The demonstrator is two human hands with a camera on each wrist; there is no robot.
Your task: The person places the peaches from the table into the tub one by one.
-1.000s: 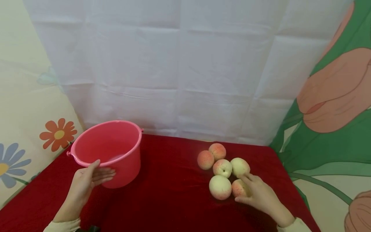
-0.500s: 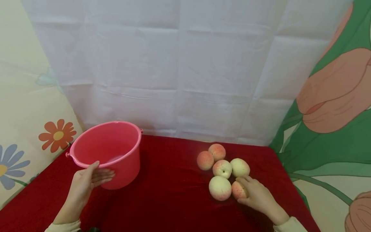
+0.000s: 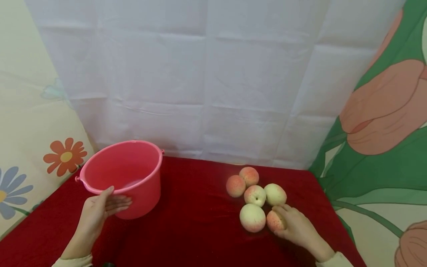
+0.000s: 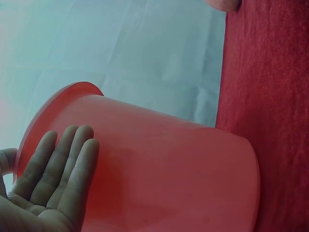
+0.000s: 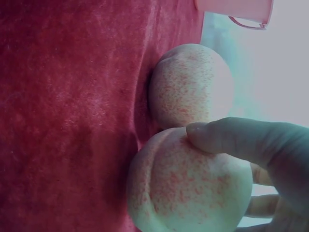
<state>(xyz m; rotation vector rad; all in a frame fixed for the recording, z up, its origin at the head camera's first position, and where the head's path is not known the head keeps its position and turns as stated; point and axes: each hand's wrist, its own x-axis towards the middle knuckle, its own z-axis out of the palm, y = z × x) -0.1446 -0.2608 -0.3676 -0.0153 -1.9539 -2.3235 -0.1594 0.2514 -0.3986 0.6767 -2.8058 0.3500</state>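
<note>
At lower right, the right hand (image 3: 297, 227) holds a red-speckled, creased peach (image 3: 275, 221) between thumb and fingers. At lower left, the left hand (image 3: 98, 209) grips a pink bucket (image 3: 145, 196) at its rim. 5 more peaches (image 3: 252, 218), cream to orange-red, cluster right of centre.

The right grip (image 5: 273, 150) holds a speckled peach (image 5: 190, 183) beside another peach (image 5: 186, 84) on red cloth (image 5: 72, 106).

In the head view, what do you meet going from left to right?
Blue printed flower, orange printed flower, pink bucket, leftmost peach, gripped peach, right hand, large printed tulip. Left out: the left hand, overlapping the bucket, and the peaches between.
</note>
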